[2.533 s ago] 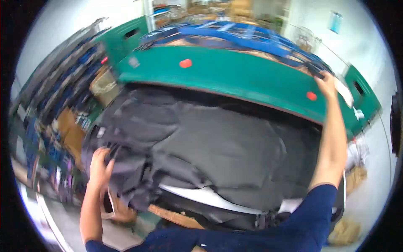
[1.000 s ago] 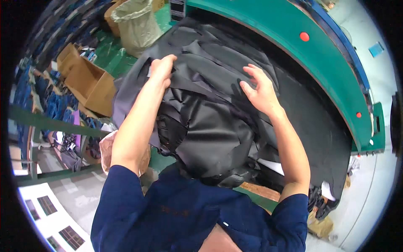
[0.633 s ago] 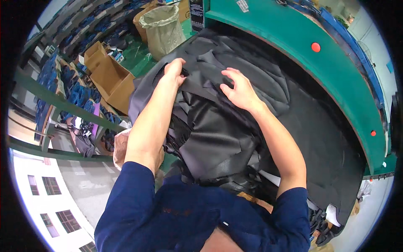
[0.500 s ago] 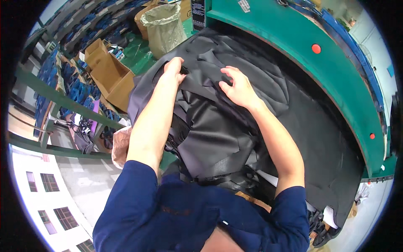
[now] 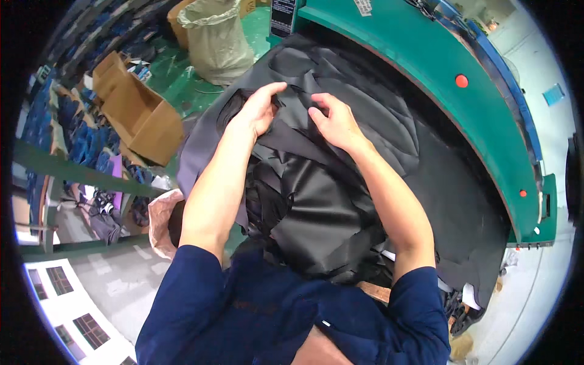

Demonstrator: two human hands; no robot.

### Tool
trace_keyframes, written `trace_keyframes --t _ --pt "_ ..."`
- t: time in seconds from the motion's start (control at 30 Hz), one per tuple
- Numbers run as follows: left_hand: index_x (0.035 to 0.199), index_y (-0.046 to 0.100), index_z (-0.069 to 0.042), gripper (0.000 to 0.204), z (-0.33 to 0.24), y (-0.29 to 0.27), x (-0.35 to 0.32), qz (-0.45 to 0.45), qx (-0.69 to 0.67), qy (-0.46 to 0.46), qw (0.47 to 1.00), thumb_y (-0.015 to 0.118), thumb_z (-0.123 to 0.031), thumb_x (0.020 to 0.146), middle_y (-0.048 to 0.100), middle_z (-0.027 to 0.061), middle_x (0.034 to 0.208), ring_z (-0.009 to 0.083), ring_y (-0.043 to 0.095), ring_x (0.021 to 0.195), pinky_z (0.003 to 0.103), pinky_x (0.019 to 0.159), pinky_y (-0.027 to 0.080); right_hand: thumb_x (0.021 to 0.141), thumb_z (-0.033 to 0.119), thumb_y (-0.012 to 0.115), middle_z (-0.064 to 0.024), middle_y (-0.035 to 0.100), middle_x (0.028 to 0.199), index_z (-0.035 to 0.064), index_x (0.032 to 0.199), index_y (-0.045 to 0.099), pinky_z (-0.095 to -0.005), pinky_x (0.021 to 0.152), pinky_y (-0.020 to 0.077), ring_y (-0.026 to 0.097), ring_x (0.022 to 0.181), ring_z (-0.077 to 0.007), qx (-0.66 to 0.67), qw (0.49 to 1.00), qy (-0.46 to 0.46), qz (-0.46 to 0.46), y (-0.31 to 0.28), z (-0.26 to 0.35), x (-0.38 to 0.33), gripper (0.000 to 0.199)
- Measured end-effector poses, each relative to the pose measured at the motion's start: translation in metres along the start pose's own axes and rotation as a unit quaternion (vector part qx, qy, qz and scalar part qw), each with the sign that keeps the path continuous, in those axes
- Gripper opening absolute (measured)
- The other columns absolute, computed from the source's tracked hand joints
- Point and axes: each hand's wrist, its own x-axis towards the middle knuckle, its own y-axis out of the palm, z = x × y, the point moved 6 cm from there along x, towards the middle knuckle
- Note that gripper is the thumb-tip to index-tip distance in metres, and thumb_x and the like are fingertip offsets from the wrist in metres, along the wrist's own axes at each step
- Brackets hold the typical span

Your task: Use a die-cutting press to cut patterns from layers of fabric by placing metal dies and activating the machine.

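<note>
Beside the brown cardboard box, both hands pinch black leather sheets.

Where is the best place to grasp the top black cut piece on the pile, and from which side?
Probably at the loose edge of the top black cut piece, between the left hand and right hand. Come from above, on the person's side: that edge looks slightly lifted off the pile of black sheets, so fingers can pinch it.

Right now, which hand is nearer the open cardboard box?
Left. The left hand pinches the black sheet on the side of the cardboard box; the right hand lies farther away.
</note>
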Motion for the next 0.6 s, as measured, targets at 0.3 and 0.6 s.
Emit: trace_keyframes --t 0.3,0.6 --pt "0.119 0.062 -0.003 0.038 0.001 0.005 0.013 0.064 -0.132 0.003 0.989 0.065 -0.028 0.090 0.067 0.0104 0.120 0.0279 0.061 0.113 0.043 0.102 0.047 0.094 0.020 0.062 -0.0218 0.071 0.110 -0.0042 0.121 0.062 -0.0372 0.089 0.0534 0.069 0.103 -0.0295 -0.079 0.994 0.071 -0.002 0.005 0.012 0.020 0.036" --pt "0.102 0.068 -0.008 0.043 0.006 0.011 0.024 0.069 -0.156 -0.020 0.985 0.061 -0.048 0.087 0.070 0.0138 0.095 0.0297 0.065 0.085 0.045 0.082 0.052 0.078 0.037 0.074 -0.0235 0.070 0.111 0.0000 0.126 0.060 -0.0449 0.093 0.0517 0.067 0.107 -0.0370 -0.237 0.946 0.220 -0.006 0.011 0.031 0.032 0.063"
